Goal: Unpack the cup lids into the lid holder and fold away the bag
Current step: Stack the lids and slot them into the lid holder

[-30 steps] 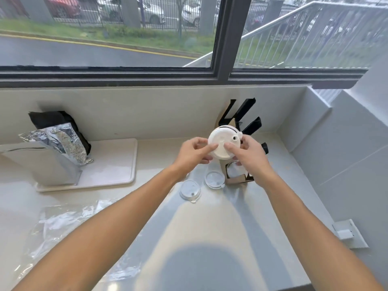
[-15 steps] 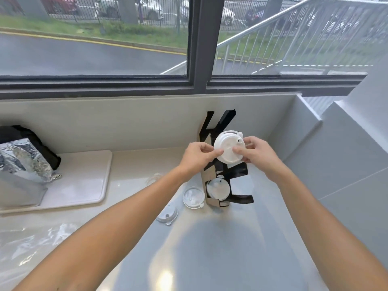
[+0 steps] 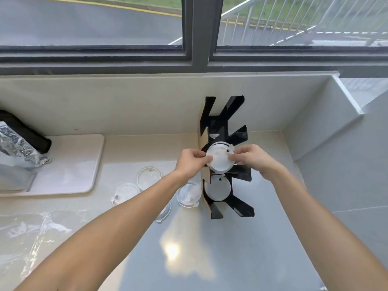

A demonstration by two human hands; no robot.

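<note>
A black lid holder (image 3: pixel 223 120) with angled fins stands against the back wall of the counter. My left hand (image 3: pixel 192 162) and my right hand (image 3: pixel 252 159) both pinch a white cup lid (image 3: pixel 219 159) held in the holder's middle slot. Another lid (image 3: pixel 217 187) sits in the slot below. Clear lids lie loose on the counter left of the holder: one (image 3: pixel 188 195) beside its base, one (image 3: pixel 148 178) farther back, one (image 3: pixel 125 194) to the left. The clear plastic bag (image 3: pixel 31 234) lies flat at the left front.
A white mat (image 3: pixel 71 164) lies at the back left with a crumpled foil pouch (image 3: pixel 16 148) and a black item (image 3: pixel 27 133) on it. A wall corner (image 3: pixel 336 127) rises to the right. A window runs along the back.
Both hands have carried the white lid down into the holder's middle slot. The view has tipped downward and closer, showing more loose clear lids.
</note>
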